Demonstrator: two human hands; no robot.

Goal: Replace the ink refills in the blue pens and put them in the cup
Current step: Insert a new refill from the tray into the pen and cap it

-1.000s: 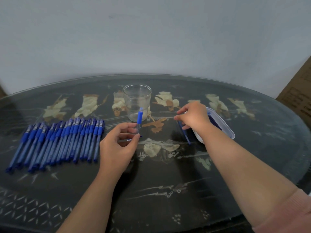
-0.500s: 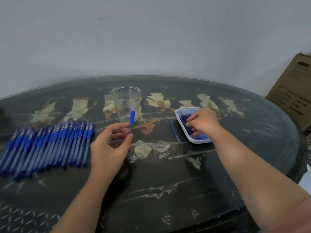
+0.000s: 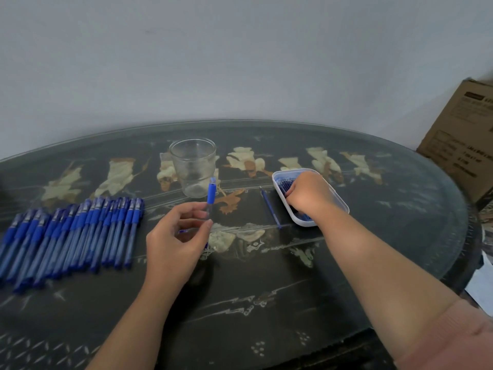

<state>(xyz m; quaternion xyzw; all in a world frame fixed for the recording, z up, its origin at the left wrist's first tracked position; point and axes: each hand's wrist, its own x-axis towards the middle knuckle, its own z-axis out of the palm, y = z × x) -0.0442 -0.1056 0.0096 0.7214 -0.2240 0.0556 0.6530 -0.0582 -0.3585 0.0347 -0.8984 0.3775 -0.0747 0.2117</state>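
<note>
In the head view, the left hand point(image 3: 176, 236) pinched a blue pen barrel point(image 3: 210, 199) between thumb and fingertips, held upright just in front of the clear cup point(image 3: 192, 166). The right hand point(image 3: 309, 196) reached into the white tray point(image 3: 296, 171) of ink refills point(image 3: 284, 184), fingers curled down; I cannot tell whether it gripped one. A loose refill point(image 3: 270, 206) lay on the glass-topped table point(image 3: 240, 289) beside the tray. A row of blue pens point(image 3: 72, 233) lay at the left.

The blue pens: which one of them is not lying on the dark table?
The blue pen pinched upright in the left hand, before the clear plastic cup. The other blue pens lie flat in a row at the left.
</note>
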